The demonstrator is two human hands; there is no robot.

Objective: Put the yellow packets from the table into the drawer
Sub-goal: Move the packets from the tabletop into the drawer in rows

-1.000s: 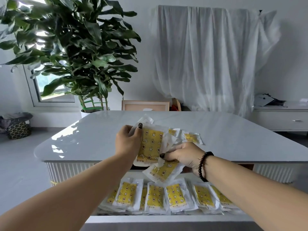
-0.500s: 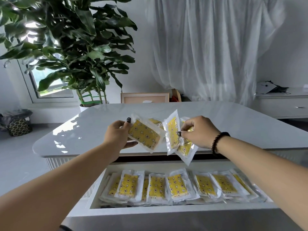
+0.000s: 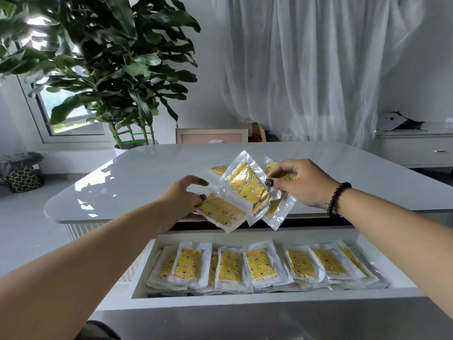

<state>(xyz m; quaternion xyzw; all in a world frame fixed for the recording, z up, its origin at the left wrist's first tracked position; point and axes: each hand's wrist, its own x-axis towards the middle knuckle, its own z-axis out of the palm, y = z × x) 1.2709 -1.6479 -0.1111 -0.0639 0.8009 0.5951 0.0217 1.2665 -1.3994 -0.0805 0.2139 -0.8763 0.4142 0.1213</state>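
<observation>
Yellow packets are divided between both of my hands and held in the air above the table's near edge, over the open drawer. My left hand (image 3: 182, 201) pinches one packet (image 3: 221, 212) by its upper corner, thumb on top, so that the packet hangs flat and angled toward the drawer. My right hand (image 3: 302, 184) grips two overlapping packets (image 3: 247, 185) at their right edges between thumb and fingers; this edge grip keeps the printed faces visible and leaves the lower ends free to drop. One more packet (image 3: 219, 170) lies on the table (image 3: 147, 173) just behind the held ones, so I judge the collection incomplete. The drawer (image 3: 269, 297), pulled out below the tabletop, already contains a row of matching packets (image 3: 229, 267) laid face up and overlapping from left wall to right wall, with further packets stacked beneath.
</observation>
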